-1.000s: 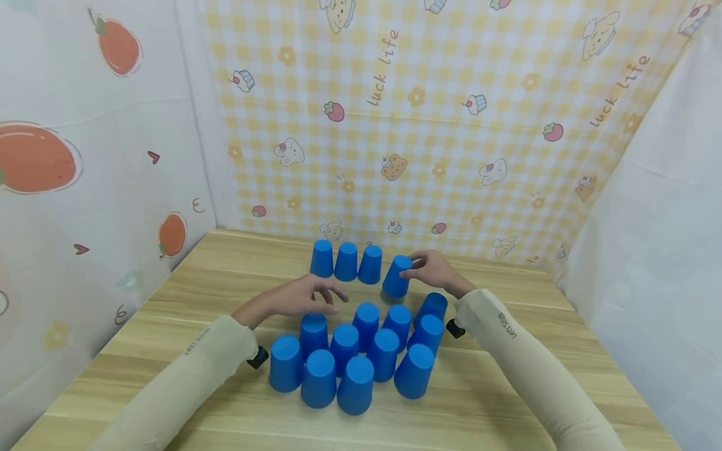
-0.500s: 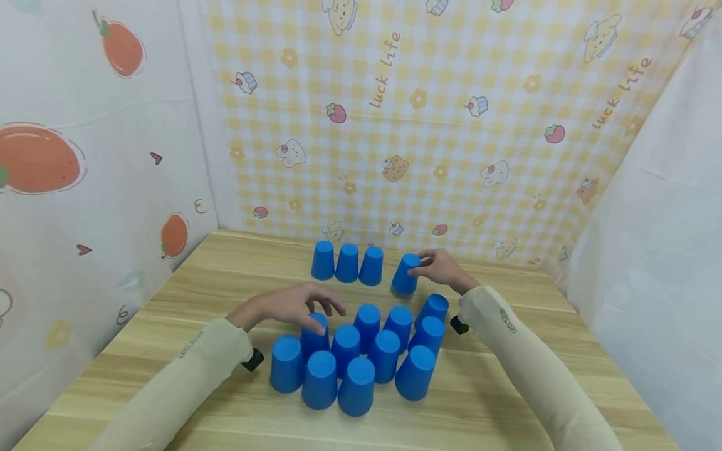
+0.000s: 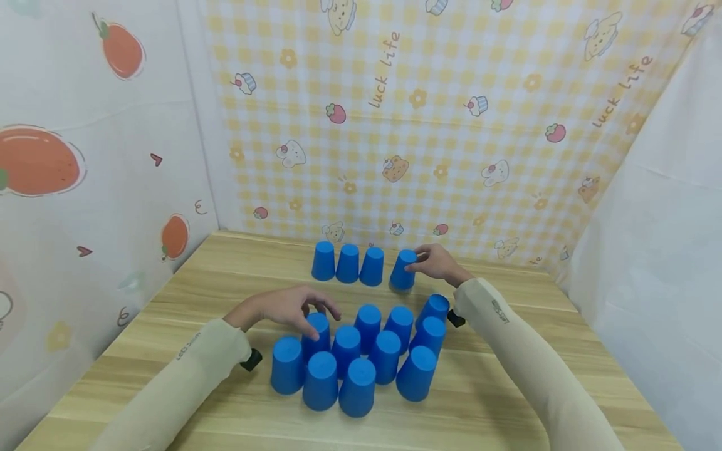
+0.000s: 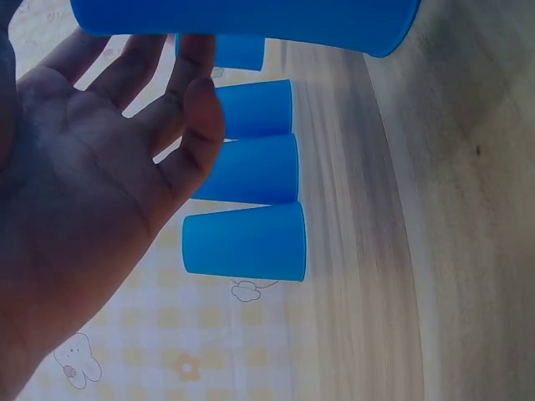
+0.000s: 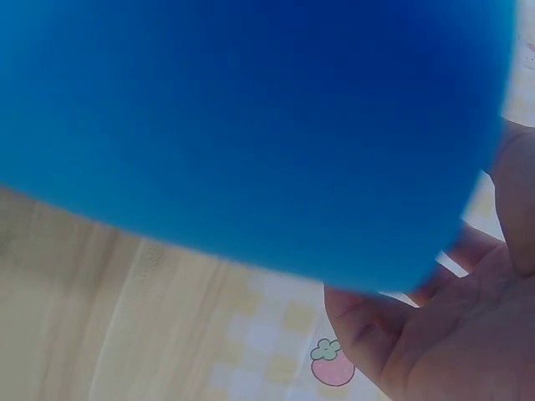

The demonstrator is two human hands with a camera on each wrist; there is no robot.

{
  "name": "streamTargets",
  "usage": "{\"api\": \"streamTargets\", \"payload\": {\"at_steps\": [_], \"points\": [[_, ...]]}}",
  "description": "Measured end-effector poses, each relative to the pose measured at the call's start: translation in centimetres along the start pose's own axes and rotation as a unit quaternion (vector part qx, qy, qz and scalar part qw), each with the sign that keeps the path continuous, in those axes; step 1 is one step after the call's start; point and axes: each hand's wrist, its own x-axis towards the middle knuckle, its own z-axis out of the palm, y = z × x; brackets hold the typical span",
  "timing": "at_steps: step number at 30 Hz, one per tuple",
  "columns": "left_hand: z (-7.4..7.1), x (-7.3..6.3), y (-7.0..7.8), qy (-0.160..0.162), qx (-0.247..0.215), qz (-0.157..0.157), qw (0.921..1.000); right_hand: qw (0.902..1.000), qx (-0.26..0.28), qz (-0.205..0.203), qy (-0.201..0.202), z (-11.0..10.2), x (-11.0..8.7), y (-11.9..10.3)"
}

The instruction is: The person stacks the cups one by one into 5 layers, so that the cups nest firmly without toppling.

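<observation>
My right hand (image 3: 439, 262) pinches an upside-down blue cup (image 3: 402, 270) near its top, at the right end of a back row. Three more upside-down blue cups stand to its left, the closest one (image 3: 371, 267) a small gap away. Above the near group of cups, my left hand (image 3: 284, 307) hangs with loosely bent fingers, its thumb overlapping a blue cup (image 3: 317, 332) in the head view. The left wrist view shows its palm (image 4: 84, 167) holding nothing. A big blue cup surface (image 5: 251, 125) fills the right wrist view and hides the fingertips.
Several upside-down blue cups cluster in front, including a front cup (image 3: 357, 388) and a right-hand cup (image 3: 416, 374). A tilted cup (image 3: 434, 308) sits beneath the right wrist. The wooden table (image 3: 237, 413) ends at a checkered cloth backdrop (image 3: 361, 144).
My right hand has shifted its cup slightly right, then a little back left and toward the back row. The left hand has drawn a little left and nearer, over the front cups.
</observation>
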Motion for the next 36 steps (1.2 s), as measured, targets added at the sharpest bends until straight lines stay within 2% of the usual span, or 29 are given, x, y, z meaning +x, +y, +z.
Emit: {"api": "streamTargets", "payload": {"at_steps": [5,14,36], "points": [[-0.2,0.0,-0.2,0.036,0.012,-0.009,0.9992,1.0,0.004,0.006,-0.001,0.2,0.4,-0.3],[-0.3,0.0,-0.7,0.064,0.024,-0.022,0.9975,1.0,-0.007,-0.003,-0.003,0.9,1.0,-0.5],[-0.3,0.0,-0.9,0.069,0.003,-0.033,0.997,0.9999,0.002,-0.013,-0.002,1.8,1.6,0.1]]}}
